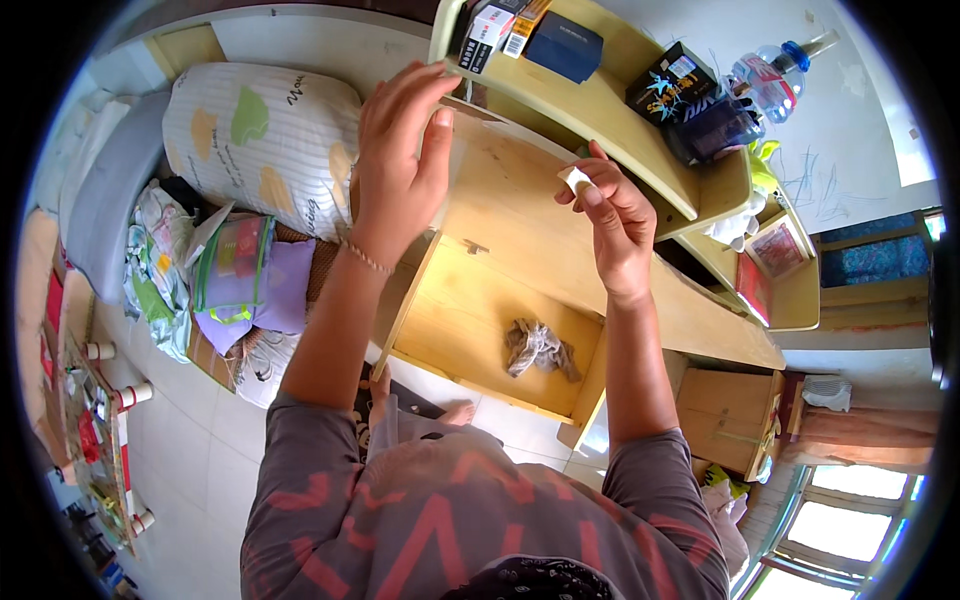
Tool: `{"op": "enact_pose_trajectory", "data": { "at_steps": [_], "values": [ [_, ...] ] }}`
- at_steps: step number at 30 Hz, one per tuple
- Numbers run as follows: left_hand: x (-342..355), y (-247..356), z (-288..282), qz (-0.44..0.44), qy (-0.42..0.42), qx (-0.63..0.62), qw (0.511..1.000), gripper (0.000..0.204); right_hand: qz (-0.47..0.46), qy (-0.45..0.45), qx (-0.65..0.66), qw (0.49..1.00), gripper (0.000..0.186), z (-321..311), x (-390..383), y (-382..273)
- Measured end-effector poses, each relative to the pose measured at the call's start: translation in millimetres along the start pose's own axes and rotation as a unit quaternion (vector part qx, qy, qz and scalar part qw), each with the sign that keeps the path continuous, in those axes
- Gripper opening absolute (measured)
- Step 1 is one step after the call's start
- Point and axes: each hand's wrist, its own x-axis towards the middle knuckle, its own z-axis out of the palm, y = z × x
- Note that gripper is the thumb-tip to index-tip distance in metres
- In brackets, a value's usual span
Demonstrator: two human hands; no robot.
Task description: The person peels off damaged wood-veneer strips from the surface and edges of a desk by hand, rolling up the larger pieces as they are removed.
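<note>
My right hand (622,225) is raised over the wooden desk (505,195), pinching a small white piece (574,179) between thumb and fingers; what it is made of I cannot tell. My left hand (400,155) is up near the left end of the shelf, fingers stretched out and thumb apart, holding nothing. Below both hands, a pulled-out wooden drawer (440,320) contains a crumpled grey-brown cloth (540,350) and a small metallic thing (475,247) near its far left side.
On the shelf (620,150) stand small boxes (487,38), a dark blue box (563,47), a black box (672,82) and a clear bottle (768,80). Bedding (265,135) and a purple cushion (285,285) lie at left. A cardboard box (725,420) stands at right.
</note>
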Motion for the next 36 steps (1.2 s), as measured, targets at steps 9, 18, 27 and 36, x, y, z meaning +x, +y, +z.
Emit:
{"op": "enact_pose_trajectory", "data": {
  "at_steps": [9, 18, 27, 36],
  "values": [
    [-1, -22, 13, 0.12, -0.048, 0.167, 0.977, 0.022, -0.031, 0.021, 0.069, 0.997, 0.017, 1, -7, -5],
    [-1, -13, 4, 0.117, -0.084, 0.164, 0.976, 0.02, -0.049, 0.063, 0.092, 0.993, 0.014, -9, -54, -27],
    [9, -23, 7, 0.118, -0.116, 0.156, 0.974, 0.028, 0.121, 0.244, 0.046, 0.961, 0.03, -25, -117, -74],
    [10, -26, -3, 0.145, -0.139, 0.083, 0.976, 0.041, 0.143, 0.211, 0.025, 0.967, 0.017, 9, -102, -45]
  ]
}}
